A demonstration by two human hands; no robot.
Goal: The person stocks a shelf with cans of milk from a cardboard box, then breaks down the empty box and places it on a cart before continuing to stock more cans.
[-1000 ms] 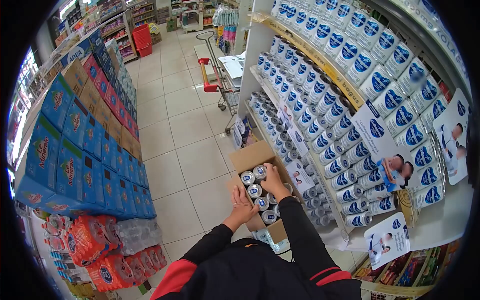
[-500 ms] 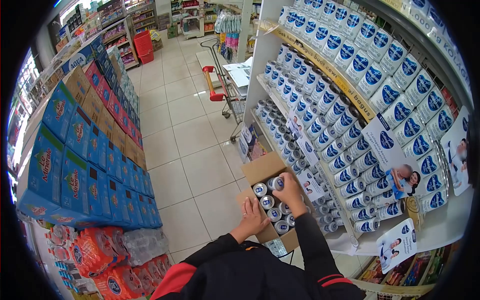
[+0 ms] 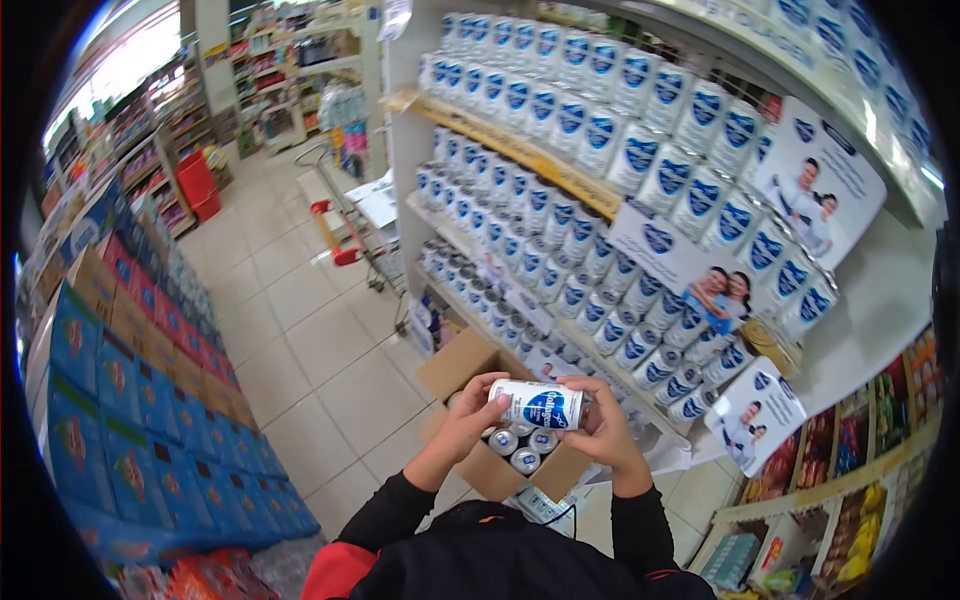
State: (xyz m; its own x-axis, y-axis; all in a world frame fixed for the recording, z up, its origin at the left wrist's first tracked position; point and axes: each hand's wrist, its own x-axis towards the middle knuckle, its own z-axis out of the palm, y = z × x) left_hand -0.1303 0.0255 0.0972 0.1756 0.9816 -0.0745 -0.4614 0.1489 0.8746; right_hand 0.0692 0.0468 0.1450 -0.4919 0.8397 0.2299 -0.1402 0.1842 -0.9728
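A white drink can [image 3: 543, 404] with a blue heart-shaped label lies sideways between my hands, above an open carton. My left hand [image 3: 463, 425] grips its left end with the thumb across the front. At the other end, the fingers of my right hand [image 3: 607, 430] are wrapped round the can's top and edge. Beneath them stands the cardboard carton [image 3: 455, 365], its flaps folded out. Several upright cans [image 3: 525, 460] show their silver lids inside it; the others are hidden by my hands and the held can.
Shelves [image 3: 440, 215] packed with rows of matching cans rise in front and to the right, with promotional cards [image 3: 758, 415] jutting out. A trolley [image 3: 365, 240] stands beyond the carton on the tiled floor [image 3: 330, 345]. Blue boxes [image 3: 150, 430] are stacked along the left.
My right hand has lifted a can out of the carton, and my left hand has left the carton's edge to hold it too. The view has turned toward the right.
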